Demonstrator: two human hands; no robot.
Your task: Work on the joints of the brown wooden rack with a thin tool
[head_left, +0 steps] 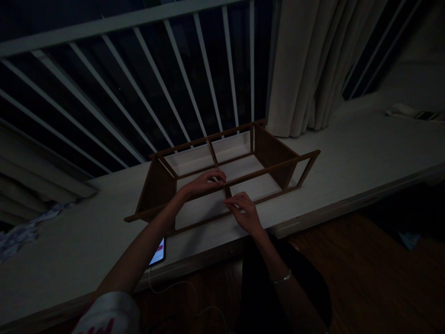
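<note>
A brown wooden shelf frame point(267, 172) lies on its side on a white ledge, its solid end panels at left and right. Thin rails join the panels, and a short slat point(227, 191) crosses the near side at the middle. My left hand point(208, 181) reaches over the near upper rail, its bent fingers closed on the rail where the slat meets it. Just below, the fingertips of my right hand point(246, 213) are pinched together against the slat. Whether a small part sits between them is too dark to tell.
A lit phone point(159, 253) with a white cable point(174, 284) lies by my left forearm at the ledge's front edge. White railings point(181, 69) stand behind the frame, with curtains point(302, 69) on both sides. Crumpled cloth point(21, 239) rests at far left. The ledge point(351, 157) drops to a wooden floor.
</note>
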